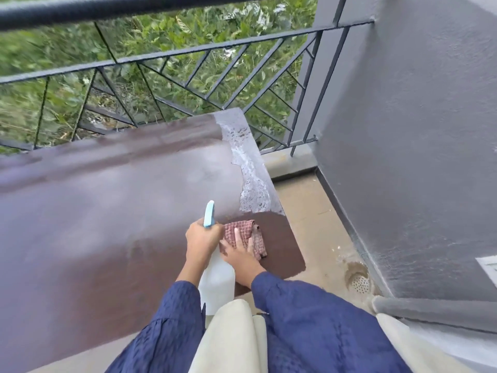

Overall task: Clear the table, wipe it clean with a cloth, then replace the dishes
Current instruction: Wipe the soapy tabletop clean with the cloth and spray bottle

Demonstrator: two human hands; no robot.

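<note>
Brown table (pixel 107 211), right hand (pixel 239 257) flat on checked cloth (pixel 257 238); left hand (pixel 203 239) gripping spray bottle (pixel 216 281)

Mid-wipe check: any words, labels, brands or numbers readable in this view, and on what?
None readable.
The white plastic spray bottle with the blue trigger, gripped by the left hand, shows no label on its visible side.
The red checked cloth under the right hand has only its woven pattern.
The brown table top bears no marking.
The white panel on the grey wall is cut off at the edge; nothing legible there.
</note>
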